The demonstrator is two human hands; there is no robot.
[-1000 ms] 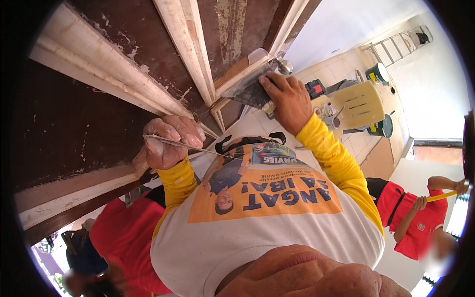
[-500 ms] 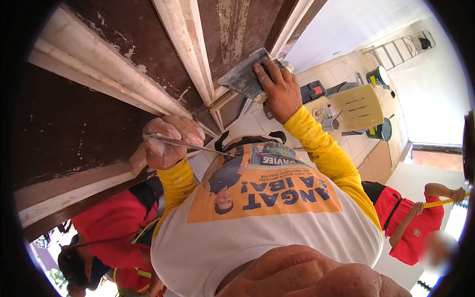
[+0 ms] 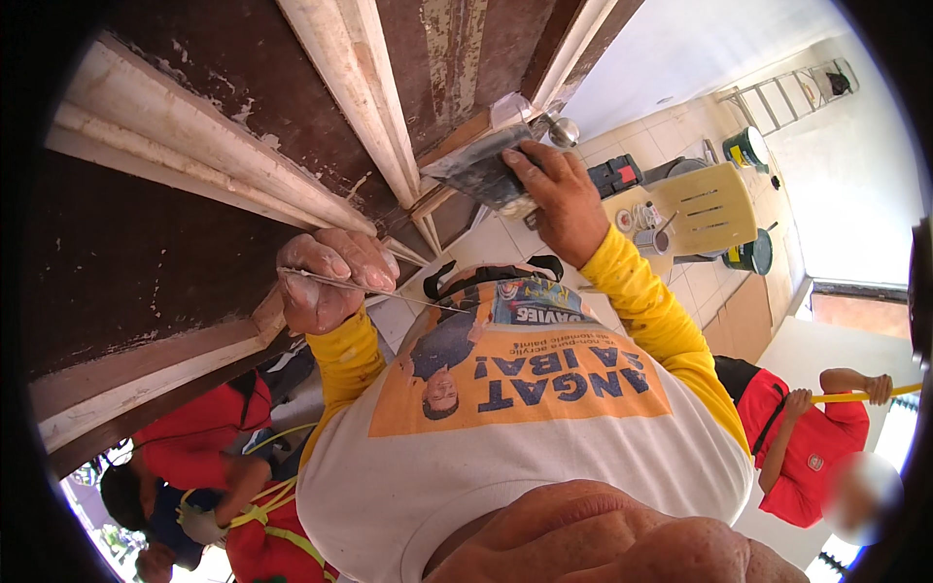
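My right hand point(image 3: 562, 202) grips a wide flat putty knife point(image 3: 478, 173) and presses its grey blade against the dark brown door point(image 3: 146, 243), at the foot of a cream moulding strip point(image 3: 355, 87). My left hand point(image 3: 328, 280), smeared with pale filler, rests by the door's lower moulding. It is closed on a thin metal blade point(image 3: 413, 295) seen edge-on, which points right over my white shirt. Both arms wear yellow sleeves.
A round metal door knob point(image 3: 563, 130) sits just above my right hand. On the tiled floor stand a yellow plastic chair point(image 3: 708, 206) with small cans, green buckets point(image 3: 746, 148) and a ladder point(image 3: 792, 92). A person in red point(image 3: 802, 437) holds a yellow pole at right; another person in red point(image 3: 209, 447) crouches at lower left.
My right hand has slid the putty knife upward along the door toward the knob. My left hand has stayed in place with its thin blade.
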